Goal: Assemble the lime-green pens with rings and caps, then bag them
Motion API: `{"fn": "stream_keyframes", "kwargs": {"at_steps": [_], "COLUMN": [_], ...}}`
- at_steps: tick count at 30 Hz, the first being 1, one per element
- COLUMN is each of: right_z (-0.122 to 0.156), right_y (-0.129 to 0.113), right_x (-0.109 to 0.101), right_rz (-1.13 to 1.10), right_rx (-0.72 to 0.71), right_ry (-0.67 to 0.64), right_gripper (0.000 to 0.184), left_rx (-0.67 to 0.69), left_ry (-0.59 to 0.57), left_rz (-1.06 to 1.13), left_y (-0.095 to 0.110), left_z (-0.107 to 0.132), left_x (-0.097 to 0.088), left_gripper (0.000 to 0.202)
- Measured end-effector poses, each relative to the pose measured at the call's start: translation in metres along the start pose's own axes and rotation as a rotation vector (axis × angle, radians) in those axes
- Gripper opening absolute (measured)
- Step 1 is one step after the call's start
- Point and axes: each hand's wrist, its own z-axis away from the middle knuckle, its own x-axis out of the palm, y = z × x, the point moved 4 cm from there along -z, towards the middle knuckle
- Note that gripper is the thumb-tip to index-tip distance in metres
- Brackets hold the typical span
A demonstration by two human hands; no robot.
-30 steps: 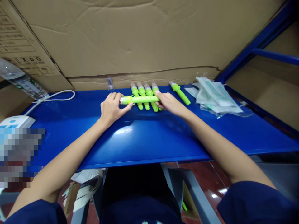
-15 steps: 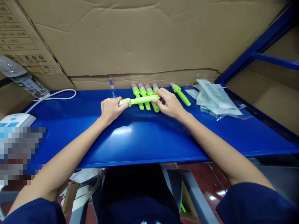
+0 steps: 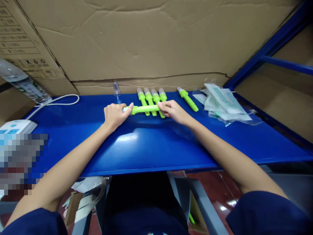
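A lime-green plastic stick with a clear end is held level above the blue table. My left hand is closed round its clear end, the thumb lying along the green collar. At the other end, the fingers of my right hand pinch the green tip. Behind the held stick lie several similar green sticks side by side, clear ends toward the cardboard; the held one partly hides them. Another green stick lies slanted to the right of my right hand. Beyond my left hand stands a small clear cap.
Packaged white-green face masks lie on the right of the blue table. On the left are a power strip, its white cable and a tilted water bottle. A cardboard wall closes off the back.
The right fingers have closed into a tighter pinch on the stick's tip. The stick has come slightly lower and more level, and the left thumb has shifted on it.
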Motion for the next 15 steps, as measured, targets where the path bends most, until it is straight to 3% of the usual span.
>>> {"fn": "stream_keyframes", "kwargs": {"at_steps": [7,12,15], "right_z": [-0.002,0.001,0.002], "right_y": [0.013,0.013,0.012], "right_x": [0.007,0.01,0.012], "right_rz": [-0.335,-0.431,-0.417], "right_rx": [0.246,0.4,0.404], "right_ry": [-0.095,-0.089,-0.085], "right_gripper": [0.056,0.049,0.043], "left_rx": [-0.001,0.03,0.087], "left_ry": [-0.014,0.036,0.102], "left_rz": [-0.129,-0.143,-0.101], "left_y": [0.006,0.006,0.006], "left_z": [0.001,0.001,0.0], "left_x": [-0.002,-0.002,-0.005], "left_gripper": [0.071,0.069,0.063]}}
